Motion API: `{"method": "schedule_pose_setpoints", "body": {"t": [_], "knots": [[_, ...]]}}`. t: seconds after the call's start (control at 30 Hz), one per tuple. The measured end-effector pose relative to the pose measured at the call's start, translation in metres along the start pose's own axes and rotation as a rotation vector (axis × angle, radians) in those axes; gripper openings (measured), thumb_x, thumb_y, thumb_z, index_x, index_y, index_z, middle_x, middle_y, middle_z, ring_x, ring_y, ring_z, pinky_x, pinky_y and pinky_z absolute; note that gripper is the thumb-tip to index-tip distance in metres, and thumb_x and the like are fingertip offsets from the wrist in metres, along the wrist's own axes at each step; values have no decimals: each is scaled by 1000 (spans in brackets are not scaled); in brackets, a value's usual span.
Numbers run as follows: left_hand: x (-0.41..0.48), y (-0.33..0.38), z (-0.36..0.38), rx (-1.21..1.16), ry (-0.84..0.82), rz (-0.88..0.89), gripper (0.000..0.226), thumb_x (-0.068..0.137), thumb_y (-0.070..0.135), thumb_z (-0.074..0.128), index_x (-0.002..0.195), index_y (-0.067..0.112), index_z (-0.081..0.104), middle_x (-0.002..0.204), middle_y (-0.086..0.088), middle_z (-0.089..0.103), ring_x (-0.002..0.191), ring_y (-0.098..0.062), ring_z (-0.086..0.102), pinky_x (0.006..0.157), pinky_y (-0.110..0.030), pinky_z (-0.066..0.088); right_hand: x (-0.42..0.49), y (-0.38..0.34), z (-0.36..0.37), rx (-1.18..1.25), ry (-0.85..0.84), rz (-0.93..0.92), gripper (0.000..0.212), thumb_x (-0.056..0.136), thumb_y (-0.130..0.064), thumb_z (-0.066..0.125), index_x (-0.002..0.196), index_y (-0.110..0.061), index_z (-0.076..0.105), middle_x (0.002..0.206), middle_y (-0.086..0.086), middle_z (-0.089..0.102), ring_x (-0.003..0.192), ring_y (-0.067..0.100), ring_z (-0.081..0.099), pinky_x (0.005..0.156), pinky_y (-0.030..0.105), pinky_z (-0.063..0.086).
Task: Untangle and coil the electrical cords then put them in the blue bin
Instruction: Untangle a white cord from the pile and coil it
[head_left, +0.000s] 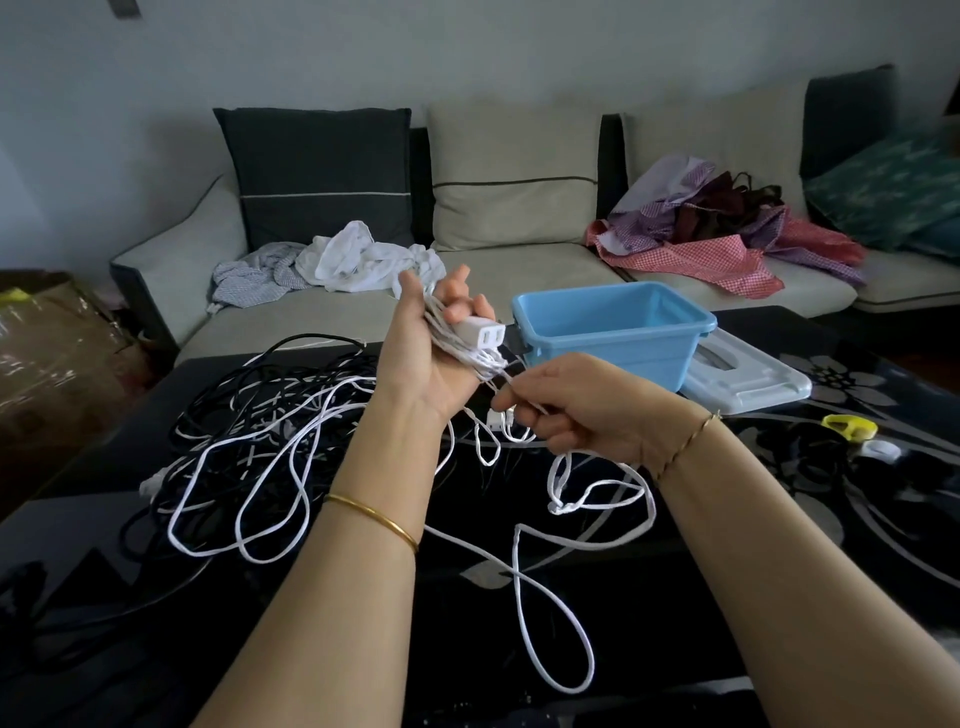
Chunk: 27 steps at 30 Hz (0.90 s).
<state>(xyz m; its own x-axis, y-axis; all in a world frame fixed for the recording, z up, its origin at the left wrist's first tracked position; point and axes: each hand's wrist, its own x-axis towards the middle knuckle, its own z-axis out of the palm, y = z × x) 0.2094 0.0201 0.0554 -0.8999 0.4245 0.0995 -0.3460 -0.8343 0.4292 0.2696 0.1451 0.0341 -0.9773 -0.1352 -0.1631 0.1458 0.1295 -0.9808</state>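
Black counter (675, 597): black-and-white cord tangle (260, 431) on the left, blue bin (608, 353) at the far side. Left grip (431, 348) holds white cord (483, 335) loops, socket end on top. Right grip (576, 405) pinches the same cord just beside it.

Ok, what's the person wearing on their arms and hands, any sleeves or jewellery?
No sleeves or gloves show; both forearms are bare. A plain gold bangle circles the forearm behind the left hand; a thin gold chain bracelet sits at the wrist of the right hand.
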Motion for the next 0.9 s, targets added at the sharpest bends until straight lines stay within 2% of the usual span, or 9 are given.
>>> {"method": "schedule_pose_setpoints", "body": {"t": [0.1, 0.17, 0.23, 0.33, 0.47, 0.57, 0.67, 0.77, 0.9], "knots": [[3, -2, 0, 170, 43, 97, 48, 101, 44, 33, 105, 1, 54, 52, 5, 49, 39, -4, 41, 57, -20, 52, -4, 0, 1, -169, -54, -29, 24, 98, -6, 42, 84, -4, 61, 60, 4, 46, 35, 7, 42, 52, 28, 54], [3, -4, 3, 268, 69, 157, 44, 101, 43, 34, 105, 3, 52, 53, 5, 49, 41, -5, 41, 61, -23, 52, -7, -1, 0, -250, -86, -28, 24, 97, -7, 44, 83, -4, 62, 54, 3, 48, 37, 9, 47, 73, 41, 56], [3, -7, 7, 328, 111, 175, 42, 101, 41, 37, 106, 3, 52, 54, 3, 50, 42, -6, 43, 67, -26, 52, -11, -4, -2, -347, -88, -41, 21, 95, -10, 49, 82, -5, 65, 49, 0, 49, 40, 11, 50, 79, 42, 56], [3, -15, 9, 550, 145, 259, 39, 101, 38, 40, 109, 2, 54, 53, 4, 54, 45, -6, 46, 71, -28, 53, -14, -8, -5, -531, -87, -52, 11, 89, -15, 61, 85, -8, 68, 56, 2, 57, 53, 12, 60, 71, 30, 55], [4, -21, 4, 945, 127, 468, 34, 100, 35, 43, 82, 10, 57, 55, 7, 60, 55, -10, 57, 80, -37, 54, -18, -11, -6, -567, -54, -58, 12, 86, -5, 60, 92, -12, 69, 56, -3, 62, 51, 10, 63, 53, 21, 51], [3, -22, -1, 1202, 59, 620, 32, 100, 31, 46, 99, 1, 57, 66, 1, 61, 59, -8, 57, 65, -18, 49, -22, -16, -7, -674, 19, -85, 17, 81, -2, 63, 91, -14, 69, 56, -1, 57, 36, 4, 49, 44, 18, 45], [6, -19, -14, 1443, -7, 690, 35, 98, 34, 48, 106, 1, 54, 70, -4, 60, 60, -12, 56, 66, -26, 51, -26, -20, -13, -768, 138, -135, 20, 77, 1, 59, 80, -16, 69, 65, 0, 59, 34, 2, 43, 40, 16, 40], [8, -17, -25, 1717, -77, 588, 45, 93, 46, 47, 98, 1, 53, 71, -11, 62, 63, -21, 58, 74, -45, 52, -28, -23, -20, -852, 255, -212, 21, 74, -2, 60, 71, -21, 68, 48, -10, 54, 37, 1, 46, 45, 18, 43], [-1, -17, -17, 1803, -223, 212, 52, 92, 56, 45, 91, 4, 51, 69, -9, 63, 55, -14, 56, 64, -36, 51, -23, -17, -29, -687, 383, -279, 18, 79, -12, 70, 65, -21, 65, 42, -10, 52, 32, 3, 44, 40, 15, 40]]}}
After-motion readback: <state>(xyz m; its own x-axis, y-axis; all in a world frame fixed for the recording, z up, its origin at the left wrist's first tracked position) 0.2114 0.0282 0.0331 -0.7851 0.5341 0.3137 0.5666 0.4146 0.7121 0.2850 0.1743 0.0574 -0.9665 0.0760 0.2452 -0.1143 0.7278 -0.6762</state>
